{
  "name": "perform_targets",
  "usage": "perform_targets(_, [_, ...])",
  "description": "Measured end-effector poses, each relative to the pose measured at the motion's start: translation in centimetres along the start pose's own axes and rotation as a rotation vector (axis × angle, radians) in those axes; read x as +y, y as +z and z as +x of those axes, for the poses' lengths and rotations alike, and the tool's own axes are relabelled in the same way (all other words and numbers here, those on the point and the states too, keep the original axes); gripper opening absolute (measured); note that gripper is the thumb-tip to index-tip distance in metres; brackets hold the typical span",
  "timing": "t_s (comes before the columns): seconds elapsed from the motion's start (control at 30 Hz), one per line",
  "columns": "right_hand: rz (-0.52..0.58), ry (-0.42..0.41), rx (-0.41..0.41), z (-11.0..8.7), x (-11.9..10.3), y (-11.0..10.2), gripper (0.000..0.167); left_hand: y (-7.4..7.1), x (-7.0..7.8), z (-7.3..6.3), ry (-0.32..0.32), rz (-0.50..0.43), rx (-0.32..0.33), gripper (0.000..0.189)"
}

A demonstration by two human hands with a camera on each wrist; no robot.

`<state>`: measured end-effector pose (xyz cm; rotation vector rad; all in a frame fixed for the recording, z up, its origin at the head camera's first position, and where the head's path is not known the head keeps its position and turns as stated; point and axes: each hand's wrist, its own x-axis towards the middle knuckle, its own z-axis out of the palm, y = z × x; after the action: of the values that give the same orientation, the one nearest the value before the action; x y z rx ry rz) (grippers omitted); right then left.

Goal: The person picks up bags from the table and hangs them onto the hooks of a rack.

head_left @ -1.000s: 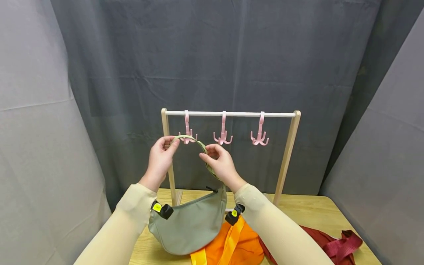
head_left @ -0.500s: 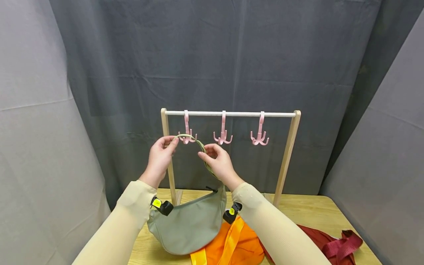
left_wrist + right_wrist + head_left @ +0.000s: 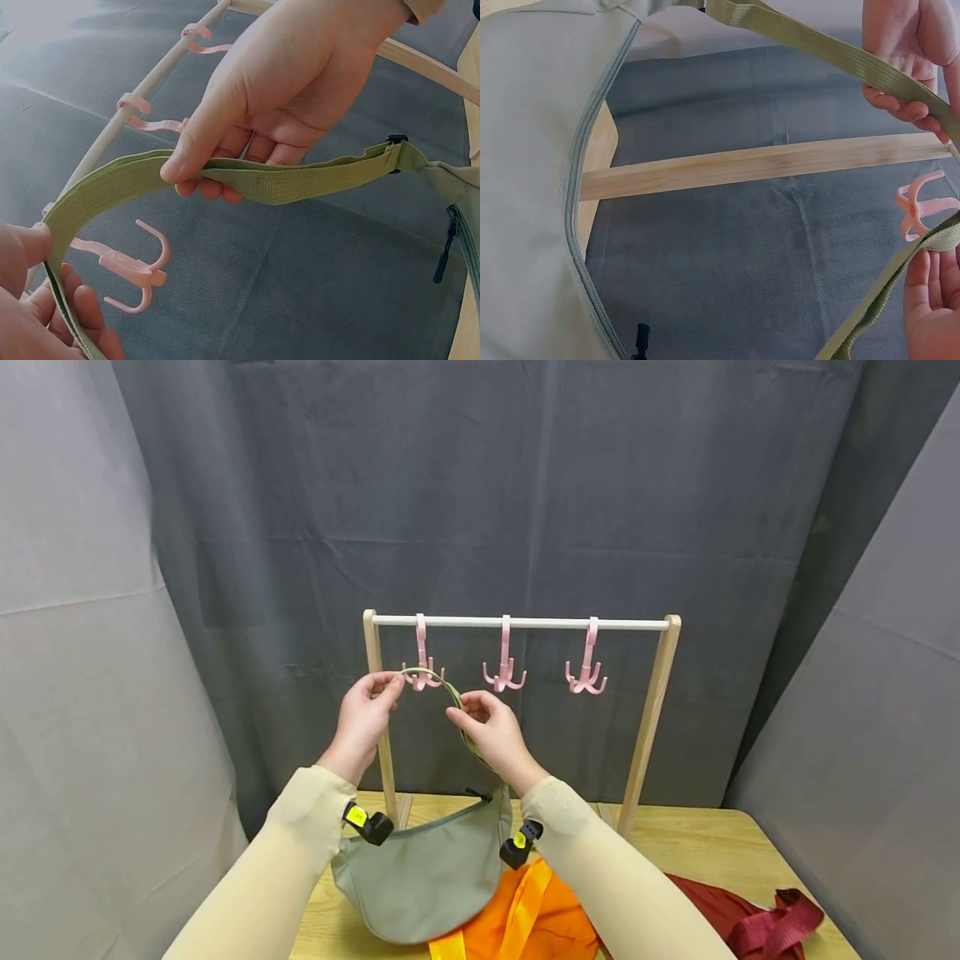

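Note:
A sage-green shoulder bag [image 3: 427, 877] hangs by its olive webbing strap [image 3: 281, 184], low over the table. My left hand [image 3: 362, 722] pinches the strap between thumb and fingers at the left of its arch. Farther along the same strap, my right hand [image 3: 497, 739] pinches it on the bag's right side. The raised arch passes in front of the leftmost pink hook [image 3: 422, 656] in the head view. In the left wrist view that pink hook [image 3: 135, 268] shows just below the strap. A dark zipper pull [image 3: 445, 247] dangles near the strap's end.
A wooden rack with a white bar [image 3: 465, 622] carries two more pink hooks, a middle one [image 3: 506, 656] and a right one [image 3: 588, 658]. On the wooden table [image 3: 697, 835] lie an orange bag [image 3: 555, 910] and a dark red bag [image 3: 780, 927]. Grey curtains surround the table.
My right hand has shifted slightly left, and the strap's arch looks thinner, turned more edge-on. The rack and table sit slightly lower in the head view. Both hands keep their hold.

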<state>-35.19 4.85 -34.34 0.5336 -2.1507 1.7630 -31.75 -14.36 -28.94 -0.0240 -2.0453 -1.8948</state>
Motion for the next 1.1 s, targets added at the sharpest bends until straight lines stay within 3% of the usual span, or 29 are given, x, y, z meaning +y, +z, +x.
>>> perform_targets(1.1, [0.024,0.080,0.016,0.7,1.7,0.1,0.030,0.4,-1.2,1.5,-0.061,0.086,-0.021,0.036])
